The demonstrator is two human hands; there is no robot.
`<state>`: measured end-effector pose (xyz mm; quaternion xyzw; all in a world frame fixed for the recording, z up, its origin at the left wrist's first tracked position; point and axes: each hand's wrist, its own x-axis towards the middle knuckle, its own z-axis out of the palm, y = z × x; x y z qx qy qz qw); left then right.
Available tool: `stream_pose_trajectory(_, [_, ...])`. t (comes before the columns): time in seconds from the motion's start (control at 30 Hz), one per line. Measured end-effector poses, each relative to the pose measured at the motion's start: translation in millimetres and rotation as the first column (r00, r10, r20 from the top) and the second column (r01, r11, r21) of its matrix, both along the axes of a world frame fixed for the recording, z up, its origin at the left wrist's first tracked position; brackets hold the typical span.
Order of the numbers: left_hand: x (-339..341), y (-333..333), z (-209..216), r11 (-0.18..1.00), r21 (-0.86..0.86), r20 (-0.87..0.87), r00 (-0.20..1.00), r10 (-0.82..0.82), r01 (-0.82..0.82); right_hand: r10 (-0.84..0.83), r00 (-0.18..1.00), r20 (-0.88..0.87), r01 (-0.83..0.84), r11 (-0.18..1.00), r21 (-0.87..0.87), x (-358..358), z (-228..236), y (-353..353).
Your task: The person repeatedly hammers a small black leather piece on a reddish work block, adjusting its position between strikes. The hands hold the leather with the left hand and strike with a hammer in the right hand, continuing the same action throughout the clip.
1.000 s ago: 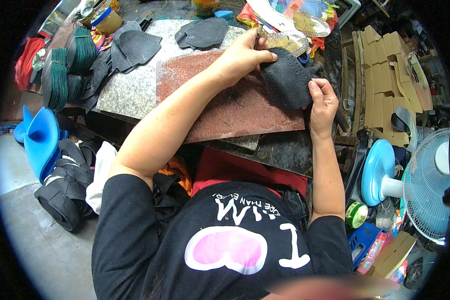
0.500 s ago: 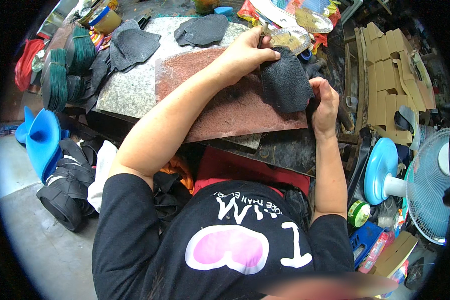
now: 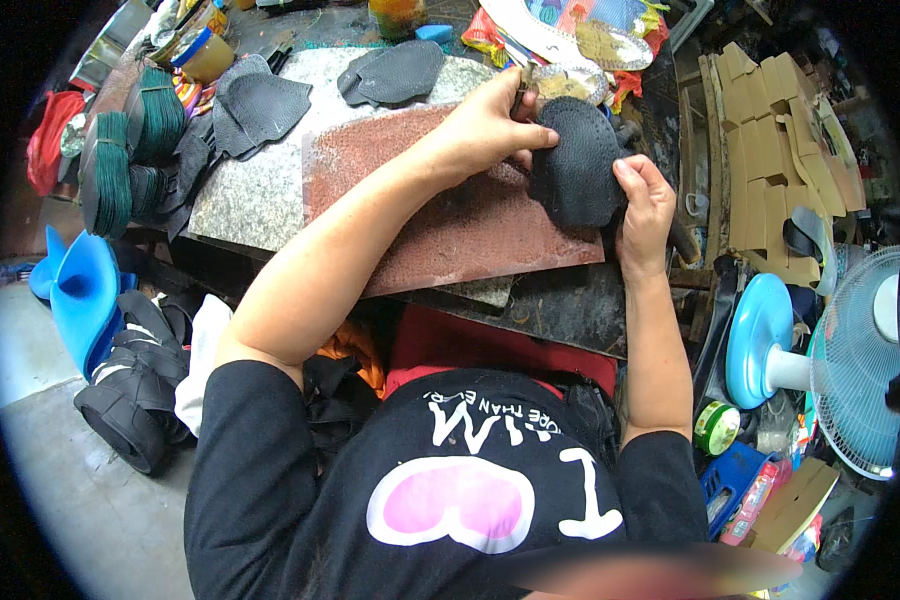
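Left grip (image 3: 498,120) pinches, forearm (image 3: 345,250) slanting rightward; right grip (image 3: 648,210) curls, raised.

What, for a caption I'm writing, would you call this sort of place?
Probably a leatherworking shop: black leather-like pieces lie on a cluttered worktable, with bundled green strands at its left.

Reddish mat (image 3: 455,240) leaves room; black leather (image 3: 578,165) blocks right.

We can make out white lettering (image 3: 588,490) on the black shirt (image 3: 550,475), some large, some small, near a white-edged pink shape (image 3: 450,500). Marks on the green tin (image 3: 716,428) are too small for us to read.
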<state>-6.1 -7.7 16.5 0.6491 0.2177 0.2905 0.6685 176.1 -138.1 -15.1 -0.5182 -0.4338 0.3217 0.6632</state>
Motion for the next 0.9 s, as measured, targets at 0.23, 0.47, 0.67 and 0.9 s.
stream_pose_trajectory(0.23, [-2.2, 4.5, -0.8, 0.999, 0.017, -0.043, 0.999, -0.033, 0.033, 0.037, 0.999, 0.023, -0.038, 0.999, 0.011, 2.2, -1.0, -1.8])
stream_pose_trajectory(0.47, [-3.8, 3.9, -0.1, 1.0, 0.024, -0.08, 0.997, -0.004, 0.005, 0.041, 0.999, 0.016, -0.041, 0.999, 0.006, 0.6, -2.7, -0.2])
stream_pose_trajectory(0.67, [-5.1, 1.9, 1.0, 0.994, -0.109, 0.0, 1.0, -0.005, 0.005, 0.044, 0.999, 0.028, -0.044, 0.999, 0.0, 2.2, -3.4, -0.8])
stream_pose_trajectory(0.9, [-4.3, 4.9, -4.8, 0.999, -0.035, -0.036, 0.999, 0.01, -0.011, 0.008, 1.0, 0.005, -0.008, 1.0, -0.007, 1.4, -4.1, 0.0])
